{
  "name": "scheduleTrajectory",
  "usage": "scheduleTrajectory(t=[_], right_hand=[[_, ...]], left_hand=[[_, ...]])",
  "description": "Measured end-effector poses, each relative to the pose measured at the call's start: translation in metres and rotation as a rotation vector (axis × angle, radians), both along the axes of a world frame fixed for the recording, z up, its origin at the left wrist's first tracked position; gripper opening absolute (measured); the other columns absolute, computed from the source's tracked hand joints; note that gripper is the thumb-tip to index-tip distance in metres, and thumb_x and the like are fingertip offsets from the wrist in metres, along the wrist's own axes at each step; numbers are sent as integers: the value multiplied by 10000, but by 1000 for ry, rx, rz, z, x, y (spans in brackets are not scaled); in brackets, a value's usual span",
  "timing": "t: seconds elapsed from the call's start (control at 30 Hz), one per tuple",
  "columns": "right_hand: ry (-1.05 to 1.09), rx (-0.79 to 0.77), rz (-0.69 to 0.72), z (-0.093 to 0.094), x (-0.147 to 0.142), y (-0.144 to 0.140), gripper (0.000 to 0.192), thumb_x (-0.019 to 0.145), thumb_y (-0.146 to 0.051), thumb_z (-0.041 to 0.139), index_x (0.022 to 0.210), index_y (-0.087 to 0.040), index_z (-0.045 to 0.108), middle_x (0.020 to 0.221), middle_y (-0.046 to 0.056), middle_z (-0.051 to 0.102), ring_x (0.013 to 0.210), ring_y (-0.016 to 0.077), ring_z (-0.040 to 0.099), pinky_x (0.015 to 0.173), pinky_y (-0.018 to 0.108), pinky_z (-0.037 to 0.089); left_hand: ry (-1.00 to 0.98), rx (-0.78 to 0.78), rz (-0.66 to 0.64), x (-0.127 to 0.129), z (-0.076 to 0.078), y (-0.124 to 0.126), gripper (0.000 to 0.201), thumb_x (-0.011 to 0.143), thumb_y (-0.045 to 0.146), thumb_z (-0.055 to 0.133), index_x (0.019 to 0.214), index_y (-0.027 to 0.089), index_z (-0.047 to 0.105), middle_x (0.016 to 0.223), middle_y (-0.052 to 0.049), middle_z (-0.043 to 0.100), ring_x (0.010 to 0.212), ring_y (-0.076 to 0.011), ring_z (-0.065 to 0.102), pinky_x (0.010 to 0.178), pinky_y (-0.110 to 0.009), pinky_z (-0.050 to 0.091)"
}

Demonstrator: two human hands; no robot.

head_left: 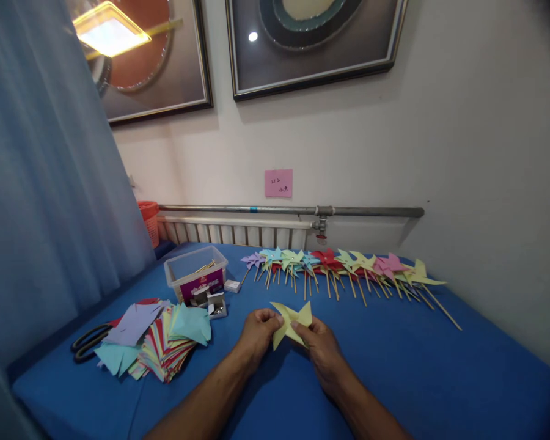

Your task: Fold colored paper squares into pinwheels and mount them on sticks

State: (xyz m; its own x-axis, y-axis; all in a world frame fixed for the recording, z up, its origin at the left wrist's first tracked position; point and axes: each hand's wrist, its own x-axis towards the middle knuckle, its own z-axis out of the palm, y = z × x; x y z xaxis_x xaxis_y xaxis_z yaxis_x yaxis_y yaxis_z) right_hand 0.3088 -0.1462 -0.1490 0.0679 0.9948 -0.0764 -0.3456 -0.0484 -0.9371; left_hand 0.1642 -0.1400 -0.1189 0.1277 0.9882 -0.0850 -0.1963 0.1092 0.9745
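A yellow paper pinwheel [288,322], with no stick visible on it, is held up above the blue cloth between both hands. My left hand [258,333] pinches it at the left, thumb and fingers closed near its centre. From the right, my right hand [319,348] grips it, the thumb pressing on the paper and the other fingers behind. To the left lies a fanned stack of coloured paper squares [165,348]. Black-handled scissors [89,342] are partly covered by the paper. A small open box [217,305] holds tiny metal pieces.
Several finished pinwheels on sticks [325,260] lie in a row along the back right of the table [394,379]. A clear plastic bin [195,269] with wooden sticks stands back left. Behind are a radiator [238,234], a pipe and a red basket [150,223]; a blue curtain [50,183] hangs left.
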Motion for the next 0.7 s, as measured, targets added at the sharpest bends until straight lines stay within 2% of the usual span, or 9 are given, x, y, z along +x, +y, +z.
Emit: scheduleTrajectory(t=[0.13,0.27,0.4,0.47,0.57,0.63,0.7], right_hand=[[-3,2,-1,-2,0,1,461,580,-405,860,957,-164,747,747,59,781,686,268,734,674,374,576],[8,28,20,2,0,-3,449,602,-416,860,956,-164,746,800,74,794,740,280,745,708,373,578],[45,28,5,-2,0,-1,474,589,-426,873,962,-162,748,822,83,799,762,290,750,733,388,582],[58,24,2,-6,-1,2,494,577,-434,883,967,-162,752,819,80,799,770,290,751,765,398,580],[49,34,8,-8,-2,2,501,563,-455,894,951,-168,760,823,72,800,789,289,746,802,396,569],[37,42,22,-5,-2,1,484,569,-468,888,932,-174,763,823,67,800,799,288,742,802,385,560],[14,39,36,-2,-1,-2,454,586,-470,877,915,-178,764,826,63,800,804,288,737,785,372,551]], left_hand=[[9,10,4,0,0,0,378,583,454,814,624,164,576,493,39,533,449,-83,421,485,-232,291],[63,52,64,3,-2,2,362,603,467,780,609,165,579,486,45,500,454,-82,388,484,-235,288],[179,207,183,-10,6,9,316,657,456,727,647,153,636,551,14,561,520,-108,456,544,-244,354],[266,311,265,-32,21,19,286,696,437,700,725,153,685,619,-5,617,593,-136,529,607,-255,407],[492,429,446,-82,60,49,295,757,407,639,885,159,735,798,-46,720,736,-186,623,706,-281,461],[746,433,527,-118,87,77,284,808,373,594,933,168,746,872,-56,747,803,-205,653,727,-279,465],[1030,321,497,-146,109,104,206,819,304,592,845,165,742,809,-52,740,788,-201,656,688,-256,447]])
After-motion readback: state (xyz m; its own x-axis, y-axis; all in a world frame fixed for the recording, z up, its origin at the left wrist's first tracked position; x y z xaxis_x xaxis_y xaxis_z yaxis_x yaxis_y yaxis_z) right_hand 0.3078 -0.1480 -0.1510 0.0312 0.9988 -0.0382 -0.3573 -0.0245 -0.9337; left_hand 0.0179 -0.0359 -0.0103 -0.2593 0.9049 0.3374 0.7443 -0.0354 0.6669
